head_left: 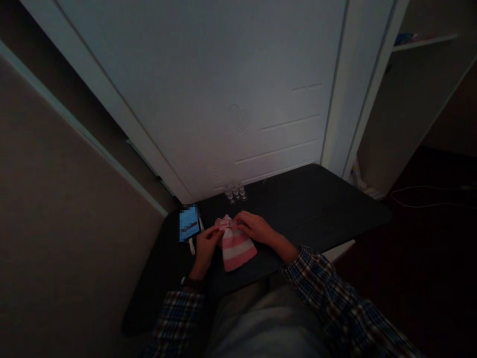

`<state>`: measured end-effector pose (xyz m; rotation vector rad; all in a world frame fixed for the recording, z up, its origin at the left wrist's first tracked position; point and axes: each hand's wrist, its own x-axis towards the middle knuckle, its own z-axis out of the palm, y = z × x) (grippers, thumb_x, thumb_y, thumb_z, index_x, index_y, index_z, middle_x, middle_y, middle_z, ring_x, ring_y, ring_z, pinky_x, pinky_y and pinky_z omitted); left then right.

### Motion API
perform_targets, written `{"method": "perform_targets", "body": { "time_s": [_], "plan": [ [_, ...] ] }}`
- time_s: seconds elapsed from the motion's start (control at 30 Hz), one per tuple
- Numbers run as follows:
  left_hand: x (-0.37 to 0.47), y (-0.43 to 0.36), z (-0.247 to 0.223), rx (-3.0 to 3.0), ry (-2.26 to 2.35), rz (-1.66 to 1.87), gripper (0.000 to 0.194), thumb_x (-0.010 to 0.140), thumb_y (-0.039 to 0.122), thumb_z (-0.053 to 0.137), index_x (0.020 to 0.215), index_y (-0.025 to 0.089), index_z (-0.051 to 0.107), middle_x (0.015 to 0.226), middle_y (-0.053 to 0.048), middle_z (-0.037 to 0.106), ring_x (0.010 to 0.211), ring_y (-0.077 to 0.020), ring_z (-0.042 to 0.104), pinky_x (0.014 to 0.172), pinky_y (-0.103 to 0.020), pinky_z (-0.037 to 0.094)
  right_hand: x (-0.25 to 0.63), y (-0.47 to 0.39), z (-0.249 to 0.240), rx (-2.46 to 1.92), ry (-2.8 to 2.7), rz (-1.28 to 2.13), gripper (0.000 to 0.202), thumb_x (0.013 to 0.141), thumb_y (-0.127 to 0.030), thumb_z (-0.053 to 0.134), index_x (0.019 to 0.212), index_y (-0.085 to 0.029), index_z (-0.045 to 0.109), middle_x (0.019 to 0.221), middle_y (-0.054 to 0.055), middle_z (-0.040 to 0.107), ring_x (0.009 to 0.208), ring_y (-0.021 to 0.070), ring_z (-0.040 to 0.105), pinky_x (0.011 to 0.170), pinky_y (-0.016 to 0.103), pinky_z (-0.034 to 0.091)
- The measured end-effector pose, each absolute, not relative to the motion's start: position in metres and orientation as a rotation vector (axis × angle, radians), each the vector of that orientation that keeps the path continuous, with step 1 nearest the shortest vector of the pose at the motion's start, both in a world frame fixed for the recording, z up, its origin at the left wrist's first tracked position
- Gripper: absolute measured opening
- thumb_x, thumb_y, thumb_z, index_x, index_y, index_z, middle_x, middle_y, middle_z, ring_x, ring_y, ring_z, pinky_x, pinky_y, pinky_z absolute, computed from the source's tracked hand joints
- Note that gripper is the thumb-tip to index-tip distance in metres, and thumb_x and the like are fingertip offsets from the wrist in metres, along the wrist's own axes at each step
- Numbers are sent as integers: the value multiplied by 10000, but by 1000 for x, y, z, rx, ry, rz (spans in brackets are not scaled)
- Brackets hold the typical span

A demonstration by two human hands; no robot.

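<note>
two hands [205, 244] [255, 227] pinching one pink-and-white striped cloth [238, 249] at lower center, one lit-up phone [189, 223] left of it, a little bunch of clear glasses [235, 192] just above

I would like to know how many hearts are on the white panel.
2. The upper heart is on the panel, above the small clear items; the lower heart is to its lower left, just above the desk. Neither appears hidden.

Dark table [294, 204] with clear glasses [236, 192].
</note>
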<state>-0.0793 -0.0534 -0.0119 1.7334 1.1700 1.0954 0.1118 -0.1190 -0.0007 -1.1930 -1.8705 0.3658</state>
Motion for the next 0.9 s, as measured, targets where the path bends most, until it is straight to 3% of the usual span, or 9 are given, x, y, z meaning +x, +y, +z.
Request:
{"method": "perform_targets", "body": {
  "time_s": [0.37, 0.53, 0.7, 0.9],
  "plan": [
    [-83, -53, -12, 1783, 1207, 1193, 270, 648, 341, 602, 791, 132, 694, 695, -16, 663, 617, -147, 566, 529, -211, 423, 108, -113, -5, -1229, -1748, 594, 305, 815, -390, 541, 1036, -180, 537, 828, 7, 595, 735, 122, 541, 654, 222, 389],
    [-83, -53, -12, 1769, 1209, 1203, 295, 648, 327, 595, 838, 129, 702, 767, -39, 690, 657, -166, 590, 554, -231, 445, 106, -109, -9, -1154, -1700, 732, 257, 876, -371, 438, 885, -157, 581, 716, -9, 600, 657, 102, 551, 600, 199, 390],
    [-81, -53, -10, 1768, 1170, 1114, 348, 642, 330, 594, 893, 111, 695, 829, -72, 703, 683, -189, 612, 542, -242, 458, 108, -109, -12, -1160, -1699, 704, 197, 836, -342, 517, 877, -158, 575, 710, -22, 580, 627, 94, 521, 567, 188, 374],
    [-81, -53, -11, 1807, 1199, 1131, 306, 625, 324, 613, 828, 117, 707, 716, -45, 697, 606, -171, 596, 515, -237, 445, 113, -113, -10, -1172, -1877, 415, 138, 810, -240, 564, 929, -172, 544, 838, 13, 565, 801, 134, 500, 718, 240, 376]
  ]
}}
